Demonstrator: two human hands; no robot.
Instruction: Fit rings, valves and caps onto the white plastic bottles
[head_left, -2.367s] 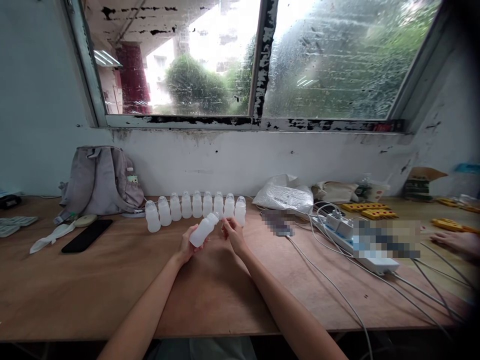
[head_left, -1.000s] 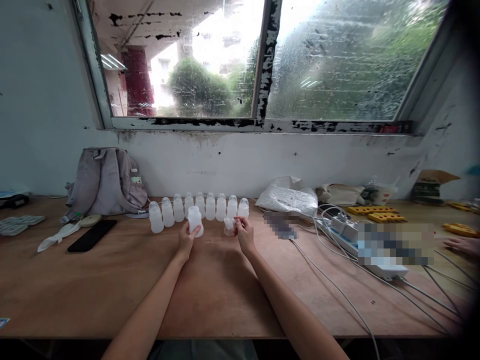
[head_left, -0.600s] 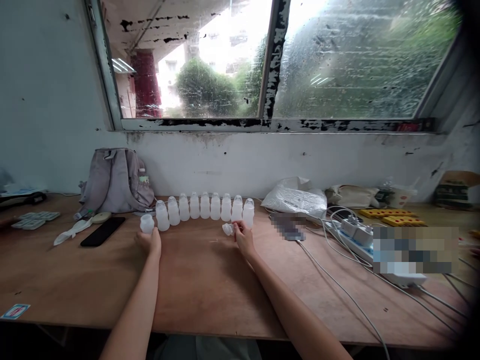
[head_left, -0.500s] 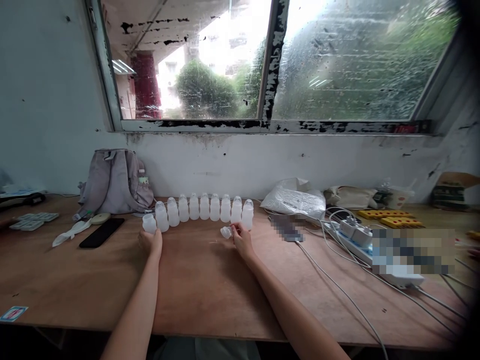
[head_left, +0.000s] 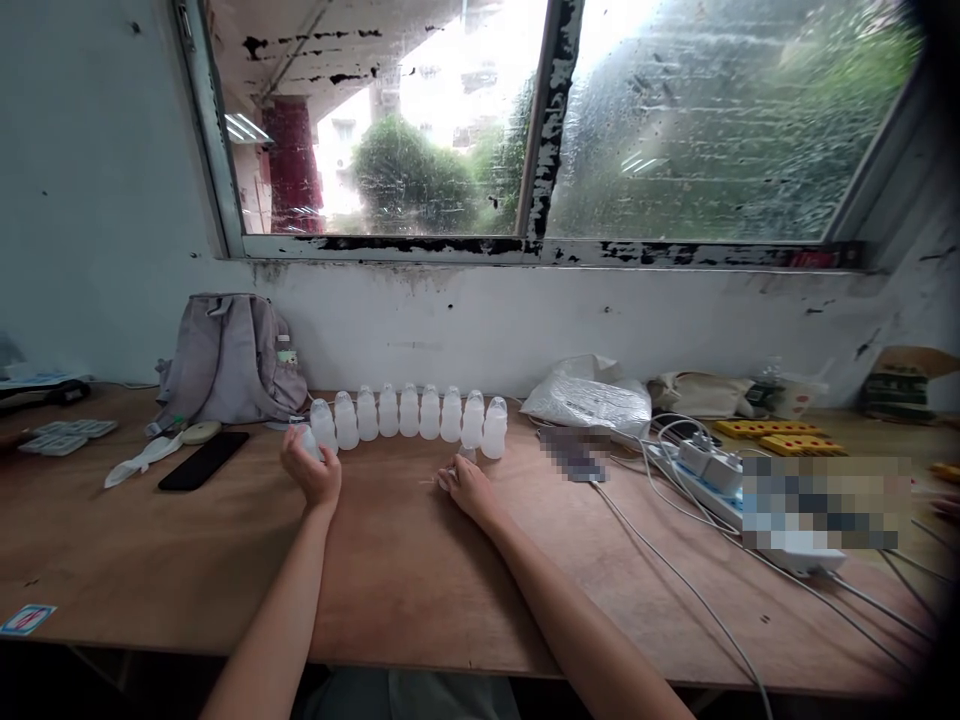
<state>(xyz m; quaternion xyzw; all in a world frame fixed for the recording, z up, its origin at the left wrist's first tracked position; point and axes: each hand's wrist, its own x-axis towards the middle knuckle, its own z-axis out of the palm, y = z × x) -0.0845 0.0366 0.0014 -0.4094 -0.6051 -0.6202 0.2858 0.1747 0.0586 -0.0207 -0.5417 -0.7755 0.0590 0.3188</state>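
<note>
Several frosted white bottles (head_left: 409, 412) with clear domed caps stand upright in a curved row on the wooden table (head_left: 397, 570). At the row's left end my left hand (head_left: 311, 472) is wrapped around another white bottle (head_left: 307, 440), whose lower part the fingers cover. My right hand (head_left: 466, 485) is low over the tabletop, in front of the right end of the row. Its fingers are pinched together on a clear cap (head_left: 469, 453), mostly hidden behind the hand.
To the left are a black phone (head_left: 202, 462), a white strip of plastic (head_left: 142, 462) and a grey backpack (head_left: 229, 360). A plastic bag (head_left: 589, 395), a power strip (head_left: 787, 550) with white cables and yellow blocks (head_left: 806, 445) lie to the right. Behind rises a wall with a window.
My left hand has shifted slightly right and closed further around the bottle. My right hand has turned and moved a little left and lower, now hiding most of the clear cap.
</note>
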